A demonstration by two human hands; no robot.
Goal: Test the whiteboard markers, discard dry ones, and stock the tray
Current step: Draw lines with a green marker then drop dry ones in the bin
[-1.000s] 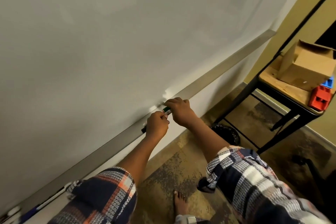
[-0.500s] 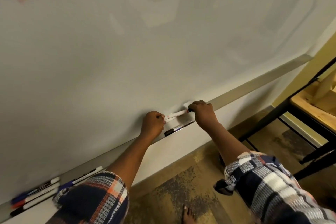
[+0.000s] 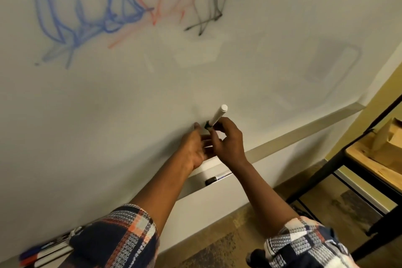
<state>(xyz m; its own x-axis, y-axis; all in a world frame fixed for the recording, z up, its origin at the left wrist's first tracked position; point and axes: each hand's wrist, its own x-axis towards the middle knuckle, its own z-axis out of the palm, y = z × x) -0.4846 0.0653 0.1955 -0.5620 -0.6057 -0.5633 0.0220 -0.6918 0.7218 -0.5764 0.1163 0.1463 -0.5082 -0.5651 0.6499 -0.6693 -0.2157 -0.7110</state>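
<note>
My right hand [image 3: 227, 143] grips a white marker [image 3: 218, 115] low on its barrel. Its dark green end [image 3: 207, 125] points down-left at the whiteboard [image 3: 152, 98] and its white butt end points up-right. My left hand [image 3: 194, 148] is right beside it, thumb up and fingers loosely apart, touching my right hand; I see nothing in it. Below the hands a black-capped marker [image 3: 215, 179] lies on the metal tray [image 3: 304, 132]. Several more markers [image 3: 43, 254] lie blurred on the tray at the bottom left.
Blue, red and black scribbles [image 3: 121, 13] fill the upper board. A black-framed wooden table [image 3: 369, 165] with a cardboard box [image 3: 389, 139] stands at the right. Worn brown floor lies below the wall.
The view has tilted up, bringing the scribbles into sight. The marker went from level between both hands to upright in my right hand alone, and my left hand has let go and opened.
</note>
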